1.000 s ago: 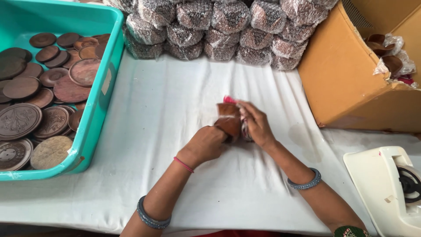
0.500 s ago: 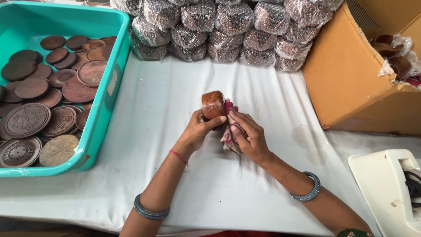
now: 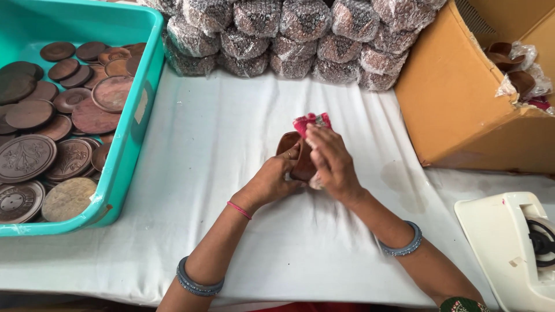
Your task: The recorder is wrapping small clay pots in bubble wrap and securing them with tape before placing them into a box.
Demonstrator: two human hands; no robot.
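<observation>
The left hand (image 3: pixel 272 179) has its grip pinching a small brown wooden cup (image 3: pixel 295 153) above the white surface (image 3: pixel 231 144). The right hand (image 3: pixel 332 162), just beside it, presses a red cloth (image 3: pixel 310 120) against the cup, fingers closed on the cloth.

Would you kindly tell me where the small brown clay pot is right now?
In the head view, the brown clay pot is mid-table, held between both hands, against a red cloth.

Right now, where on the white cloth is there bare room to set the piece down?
Bare cloth lies between the teal tub and the hands, left hand and right hand. More lies near the front edge between the forearms. The back is crowded by wrapped bundles; the cardboard box hems the right.
</observation>
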